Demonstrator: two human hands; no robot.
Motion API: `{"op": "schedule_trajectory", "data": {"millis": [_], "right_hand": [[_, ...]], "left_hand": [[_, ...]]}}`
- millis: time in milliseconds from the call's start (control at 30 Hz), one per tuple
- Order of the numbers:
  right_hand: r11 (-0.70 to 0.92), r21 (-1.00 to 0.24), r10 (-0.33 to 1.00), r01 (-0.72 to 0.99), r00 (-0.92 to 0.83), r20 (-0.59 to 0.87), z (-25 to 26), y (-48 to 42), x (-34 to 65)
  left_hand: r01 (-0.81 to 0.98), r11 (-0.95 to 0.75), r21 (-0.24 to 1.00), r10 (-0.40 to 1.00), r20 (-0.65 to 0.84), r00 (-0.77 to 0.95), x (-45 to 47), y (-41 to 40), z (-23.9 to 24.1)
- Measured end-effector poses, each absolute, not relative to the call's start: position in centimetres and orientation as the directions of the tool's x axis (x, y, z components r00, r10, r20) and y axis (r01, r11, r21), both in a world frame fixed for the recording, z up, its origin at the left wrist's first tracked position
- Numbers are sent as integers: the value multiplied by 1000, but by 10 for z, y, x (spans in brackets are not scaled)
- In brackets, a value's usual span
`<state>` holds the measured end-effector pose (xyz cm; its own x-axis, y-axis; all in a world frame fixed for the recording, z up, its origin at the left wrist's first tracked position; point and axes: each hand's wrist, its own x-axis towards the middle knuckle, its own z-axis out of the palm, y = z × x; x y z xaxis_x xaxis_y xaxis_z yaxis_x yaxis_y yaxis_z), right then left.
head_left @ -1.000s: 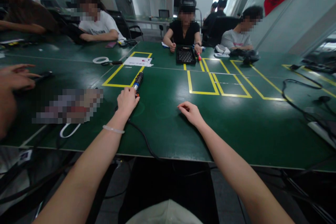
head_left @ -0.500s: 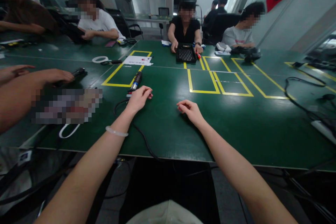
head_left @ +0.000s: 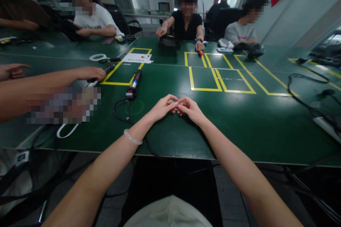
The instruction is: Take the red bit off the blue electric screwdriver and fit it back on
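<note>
In the head view my left hand (head_left: pixel 163 107) and my right hand (head_left: pixel 190 108) meet above the green table (head_left: pixel 165 138), fingertips touching. The fingers of both are curled in, and no object shows between them. A pale bracelet (head_left: pixel 132 137) circles my left wrist. Left of my hands lies an electric screwdriver (head_left: pixel 135 81), dark with a silver and blue barrel, apart from them. Its black cord (head_left: pixel 114 110) loops toward me and runs beneath my left forearm.
Yellow tape outlines (head_left: pixel 206 89) mark the table. Printed paper (head_left: pixel 137 57) lies beyond the screwdriver. At left a co-worker's hand (head_left: pixel 97 73) holds a dark tool. Opposite, a person handles a black tray (head_left: pixel 169 42) and touches a red item (head_left: pixel 200 52). Cables (head_left: pixel 291 78) lie right.
My left hand has moved right, away from the screwdriver, to meet my right hand. The opposite person's tray has shifted left. The left co-worker's hand reaches farther right with the dark tool.
</note>
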<state>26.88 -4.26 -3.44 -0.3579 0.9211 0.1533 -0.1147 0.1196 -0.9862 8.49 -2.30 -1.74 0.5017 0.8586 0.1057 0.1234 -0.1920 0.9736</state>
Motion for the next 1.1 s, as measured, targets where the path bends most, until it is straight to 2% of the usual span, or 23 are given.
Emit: {"op": "schedule_trajectory", "data": {"millis": [167, 333, 400, 500, 600, 667, 733, 800, 867, 1100], "right_hand": [[203, -977, 937, -61, -276, 212, -38, -37, 271], [260, -965, 926, 28, -289, 241, -42, -34, 275], [274, -961, 924, 43, -290, 251, -44, -34, 277], [281, -957, 927, 67, -276, 253, -45, -33, 279], [285, -954, 927, 97, -279, 249, -44, -33, 279], [293, -950, 925, 111, -286, 252, -43, -34, 278], [298, -947, 922, 123, -296, 252, -42, -35, 278], [301, -945, 920, 127, -300, 252, -42, -35, 278], [300, -945, 920, 128, -300, 252, -42, -34, 278], [269, -957, 932, 105, -279, 231, -45, -32, 278]], "left_hand": [[224, -282, 933, 888, 165, 429, 78, -27, -15], [362, -361, 859, 876, 179, 447, 77, -31, -11], [461, -418, 783, 873, 206, 442, 73, -29, -7], [684, -459, 567, 888, 320, 330, 51, -20, 5], [894, -269, 358, 915, 383, 122, 10, -4, 15], [964, -68, 258, 951, 309, -15, -21, 7, 17], [983, 54, 176, 974, 206, -91, -47, 15, 14], [982, 118, 148, 988, 80, -131, -64, 20, 8], [979, 143, 147, 989, 18, -147, -71, 22, 2], [984, 112, 138, 989, 81, -124, -62, 26, -4]]}}
